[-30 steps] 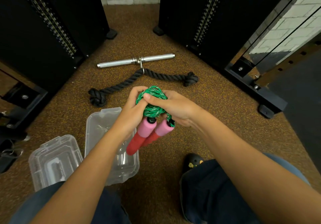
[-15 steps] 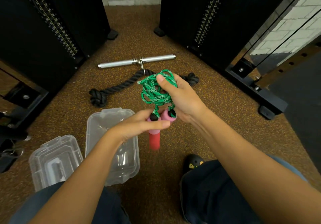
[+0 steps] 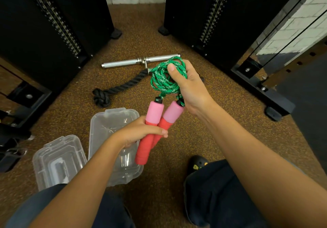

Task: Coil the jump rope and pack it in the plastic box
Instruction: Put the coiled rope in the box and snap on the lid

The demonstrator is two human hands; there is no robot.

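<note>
My right hand [image 3: 190, 88] pinches the green rope coil [image 3: 165, 79], left hand [image 3: 137, 134] grips both handles [image 3: 155, 127]; loosening could spill loops short of the box [image 3: 115, 130].

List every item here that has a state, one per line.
Rope: coiled, held in right hand.
Handles: together, gripped by left hand.
Box: open, empty, on floor.
Lid: off, beside box.

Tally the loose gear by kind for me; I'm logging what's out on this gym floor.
Jump rope: 1, held in both hands
Clear plastic box: 1
Clear lid: 1
Black rope attachment: 1
Metal bar handle: 1
Total: 5
</note>
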